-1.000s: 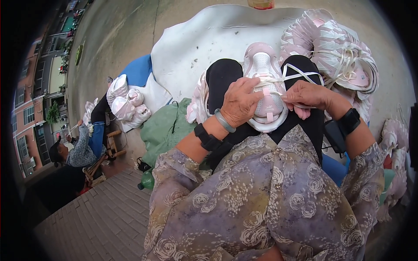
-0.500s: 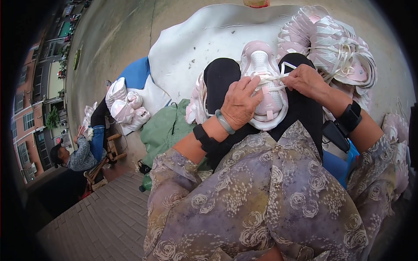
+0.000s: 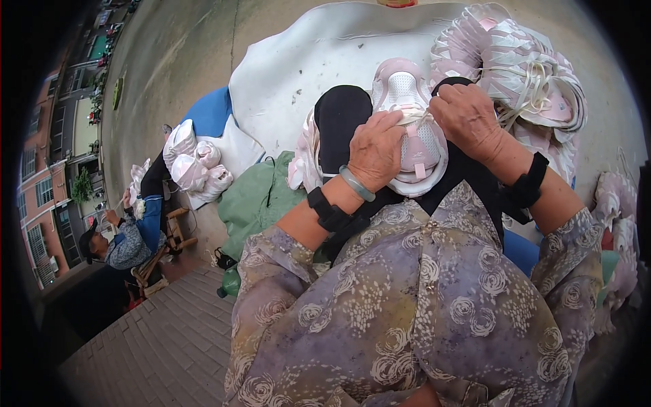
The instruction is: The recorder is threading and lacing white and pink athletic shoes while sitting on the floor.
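Shoe (image 3: pixel 418 157) lies lengthwise away from us; left hand (image 3: pixel 378 152) curls over its left side, grip hidden; right hand (image 3: pixel 468 121) opposite, pinching lace (image 3: pixel 416 117).

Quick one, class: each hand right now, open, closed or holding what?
Left hand: fingers curled by the lace on the shoe; grip hidden, cannot tell.
Right hand: closed, seemingly holding the lace.
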A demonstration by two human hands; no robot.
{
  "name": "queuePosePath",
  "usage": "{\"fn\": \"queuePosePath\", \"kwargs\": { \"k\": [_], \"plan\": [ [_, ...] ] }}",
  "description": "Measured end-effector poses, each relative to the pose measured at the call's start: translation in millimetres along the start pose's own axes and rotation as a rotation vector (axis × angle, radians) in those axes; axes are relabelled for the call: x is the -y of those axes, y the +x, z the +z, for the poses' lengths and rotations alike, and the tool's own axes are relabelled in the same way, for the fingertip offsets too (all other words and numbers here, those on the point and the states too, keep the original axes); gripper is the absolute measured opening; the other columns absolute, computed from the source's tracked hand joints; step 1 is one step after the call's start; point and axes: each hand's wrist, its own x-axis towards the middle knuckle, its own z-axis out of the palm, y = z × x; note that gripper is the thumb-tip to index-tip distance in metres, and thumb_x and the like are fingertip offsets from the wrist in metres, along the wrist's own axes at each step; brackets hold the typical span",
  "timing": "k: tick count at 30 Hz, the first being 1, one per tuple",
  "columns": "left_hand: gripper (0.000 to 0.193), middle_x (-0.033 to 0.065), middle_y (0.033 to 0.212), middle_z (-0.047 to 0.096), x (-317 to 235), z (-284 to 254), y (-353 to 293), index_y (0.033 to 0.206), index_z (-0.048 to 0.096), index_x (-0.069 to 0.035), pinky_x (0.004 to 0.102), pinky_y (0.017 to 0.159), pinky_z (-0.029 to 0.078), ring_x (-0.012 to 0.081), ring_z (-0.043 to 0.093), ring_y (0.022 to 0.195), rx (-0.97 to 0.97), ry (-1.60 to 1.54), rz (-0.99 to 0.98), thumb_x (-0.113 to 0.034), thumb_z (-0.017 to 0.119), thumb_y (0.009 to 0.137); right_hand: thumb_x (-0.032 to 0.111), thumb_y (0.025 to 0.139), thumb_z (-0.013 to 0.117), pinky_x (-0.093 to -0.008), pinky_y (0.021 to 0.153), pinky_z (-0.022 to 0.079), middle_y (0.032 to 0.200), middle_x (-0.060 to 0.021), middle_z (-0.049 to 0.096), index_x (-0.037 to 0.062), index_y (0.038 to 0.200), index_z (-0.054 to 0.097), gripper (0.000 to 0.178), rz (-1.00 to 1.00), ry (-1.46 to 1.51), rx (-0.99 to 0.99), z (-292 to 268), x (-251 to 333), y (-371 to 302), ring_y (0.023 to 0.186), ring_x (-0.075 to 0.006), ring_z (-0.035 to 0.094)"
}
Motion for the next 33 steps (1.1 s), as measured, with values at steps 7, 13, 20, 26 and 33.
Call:
{"fn": "queuePosePath", "kwargs": {
  "k": [7, 13, 20, 26, 33],
  "plan": [
    [0.027, 0.0128, 0.107, 0.057, -1, -3, -5, 0.094, 0.06, -0.006, 0.0378, 0.081, 0.044, 0.0332, 0.053, 0.099, 0.005, 0.049, 0.112, -0.001, 0.059, 0.067, 0.013, 0.068, 0.059, -0.0314, 0.052, 0.034, 0.062, -0.0028, 0.039, 0.0101, 0.064, 0.048, 0.012, 0.117, 0.001, -0.024, -27, 26, -52, 0.058, -0.0179, 0.047],
    [0.034, 0.012, 0.113, 0.054, 0, -13, -8, 0.098, 0.06, -0.008, 0.039, 0.083, 0.043, 0.0341, 0.051, 0.102, 0.083, 0.158, 0.195, -0.003, 0.06, 0.065, 0.017, 0.073, 0.062, -0.0313, 0.049, 0.036, 0.061, -0.0046, 0.046, 0.0067, 0.067, 0.05, 0.017, 0.425, 0.31, 0.093, -11, 31, -61, 0.056, -0.0216, 0.05],
    [0.034, 0.0125, 0.116, 0.051, -1, -18, -9, 0.1, 0.059, -0.009, 0.0389, 0.083, 0.041, 0.0334, 0.049, 0.104, 0.109, 0.254, 0.209, -0.008, 0.063, 0.066, 0.031, 0.07, 0.069, -0.0378, 0.057, 0.044, 0.072, -0.0133, 0.057, 0.0022, 0.088, 0.048, 0.04, 0.712, 0.548, 0.36, -12, 29, -30, 0.067, -0.0304, 0.058],
    [0.02, 0.0114, 0.103, 0.057, -10, -12, 13, 0.089, 0.062, -0.007, 0.0368, 0.079, 0.04, 0.0311, 0.052, 0.096, -0.014, -0.064, 0.131, -0.01, 0.063, 0.069, 0.024, 0.069, 0.067, -0.0364, 0.067, 0.047, 0.098, -0.0171, 0.053, -0.0007, 0.121, 0.035, 0.066, 0.413, 0.394, 0.182, 2, 34, -39, 0.084, -0.0303, 0.057],
    [0.009, 0.0039, 0.082, 0.056, -15, 17, 32, 0.076, 0.063, -0.009, 0.036, 0.068, 0.036, 0.0238, 0.052, 0.081, -0.026, 0.015, 0.005, -0.012, 0.062, 0.068, 0.018, 0.073, 0.061, -0.0403, 0.066, 0.045, 0.088, -0.0172, 0.053, -0.0024, 0.112, 0.041, 0.049, 0.459, 0.433, 0.183, 8, 35, -44, 0.078, -0.0321, 0.056]
  ]
}}
